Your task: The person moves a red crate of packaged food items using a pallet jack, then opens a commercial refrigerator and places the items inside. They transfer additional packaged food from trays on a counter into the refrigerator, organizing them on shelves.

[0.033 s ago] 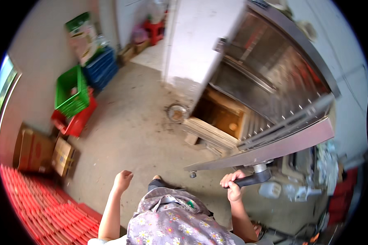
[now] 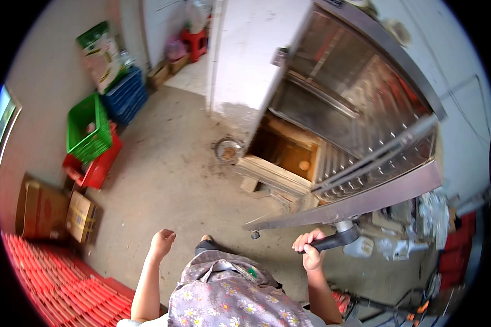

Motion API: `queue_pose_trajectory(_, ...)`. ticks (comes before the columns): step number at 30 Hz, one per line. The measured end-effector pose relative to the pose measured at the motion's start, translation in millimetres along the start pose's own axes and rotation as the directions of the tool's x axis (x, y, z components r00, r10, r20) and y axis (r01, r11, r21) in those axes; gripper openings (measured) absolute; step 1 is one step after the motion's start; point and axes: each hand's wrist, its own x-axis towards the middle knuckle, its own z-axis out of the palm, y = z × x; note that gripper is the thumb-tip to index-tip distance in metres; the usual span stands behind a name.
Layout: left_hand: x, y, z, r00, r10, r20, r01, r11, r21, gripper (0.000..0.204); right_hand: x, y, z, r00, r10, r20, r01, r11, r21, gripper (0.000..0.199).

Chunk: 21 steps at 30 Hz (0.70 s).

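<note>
Right hand: the right hand (image 2: 311,249) is wrapped around a dark handle (image 2: 335,240) fixed under the near edge of a big steel door (image 2: 360,199); fingers curl over the top of the grip.
Left hand: the left hand (image 2: 162,241) is loosely curled and holds nothing; it hangs over the bare concrete floor (image 2: 169,180), well apart from the door.
Door position: the door stands swung out toward the person, its lower edge running from near centre up to the right. Behind it a tall steel cabinet (image 2: 333,92) stands open, with racks visible inside and a wooden box (image 2: 286,152) at its foot.
Handling judgement: the door looks heavy and stiff, sheet metal with smooth faces that give poor purchase. The handle appears to be the sound place to grip; the bare metal edge looks thin and possibly sharp.
Surroundings: a small round dish (image 2: 228,150) lies on the floor just left of the cabinet base. Far left, a green crate (image 2: 87,128) sits on a red crate (image 2: 95,166), with blue crates (image 2: 126,98) beyond. Cardboard boxes (image 2: 54,210) stand at the near left beside red slatted trays (image 2: 49,283).
Change from earlier frame: none detected; both hands, the door and the floor items match their positions there.
</note>
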Motion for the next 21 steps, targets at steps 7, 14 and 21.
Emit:
queue_pose_trajectory(7,-11.4,39.4,92.7,0.877,0.273,0.396,-0.378,0.900,0.217,0.028,-119.0,-36.2,-54.6,0.930,-0.068,-0.362,0.037,0.995,-0.093,0.027)
queue_pose_trajectory(14,-96.4,52.8,158.0,0.641,0.278,0.715,-0.581,0.784,0.217,0.028,-181.4,-65.3,-110.6,0.820,-0.205,-0.534,0.101,0.971,-0.217,0.026)
queue_pose_trajectory(21,-153.6,19.4,147.2,0.638,0.209,0.741,-0.558,0.789,0.258,0.029,-215.7,-71.4,-174.0,0.796,-0.268,-0.543,0.165,0.959,-0.230,0.026)
